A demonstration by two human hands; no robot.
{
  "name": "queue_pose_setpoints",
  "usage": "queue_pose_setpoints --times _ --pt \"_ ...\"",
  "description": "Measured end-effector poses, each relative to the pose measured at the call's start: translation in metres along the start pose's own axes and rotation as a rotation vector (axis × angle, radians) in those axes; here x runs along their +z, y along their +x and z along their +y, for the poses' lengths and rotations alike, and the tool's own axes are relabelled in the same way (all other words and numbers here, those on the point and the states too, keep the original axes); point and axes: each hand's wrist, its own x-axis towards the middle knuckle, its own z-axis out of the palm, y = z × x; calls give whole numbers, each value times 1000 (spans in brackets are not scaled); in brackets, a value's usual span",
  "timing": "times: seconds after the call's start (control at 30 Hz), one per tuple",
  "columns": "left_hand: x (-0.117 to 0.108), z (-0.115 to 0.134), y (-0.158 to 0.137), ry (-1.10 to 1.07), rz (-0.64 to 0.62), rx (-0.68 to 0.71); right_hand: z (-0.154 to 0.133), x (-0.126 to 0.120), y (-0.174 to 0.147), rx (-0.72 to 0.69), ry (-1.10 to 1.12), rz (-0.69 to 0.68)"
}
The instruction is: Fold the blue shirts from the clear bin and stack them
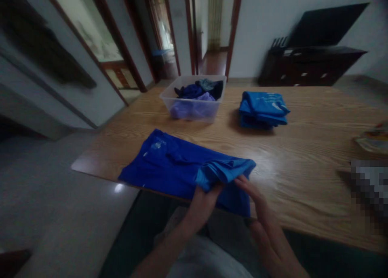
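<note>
A dark blue cloth with white print near its left end lies spread along the table's near edge. Over its right part sits a crumpled, folded-over piece of lighter blue cloth. My left hand grips this lighter piece from the near side, its fingertips hidden under the folds. My right hand is at the right end of the cloth, fingers stretched out and touching the edge of the fold, with the thumb apart. Whether the two blues are one item I cannot tell.
Behind the cloth, a clear plastic bin holds dark and purple clothes. A stack of folded blue cloth lies to its right on the wooden table. A blurred packet and a pixelated object are at the right.
</note>
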Motion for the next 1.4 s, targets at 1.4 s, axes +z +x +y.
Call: queue_pose_setpoints --times 1.4 --pt "-280 59 72 1204 281 1 10 84 22 -242 -321 -86"
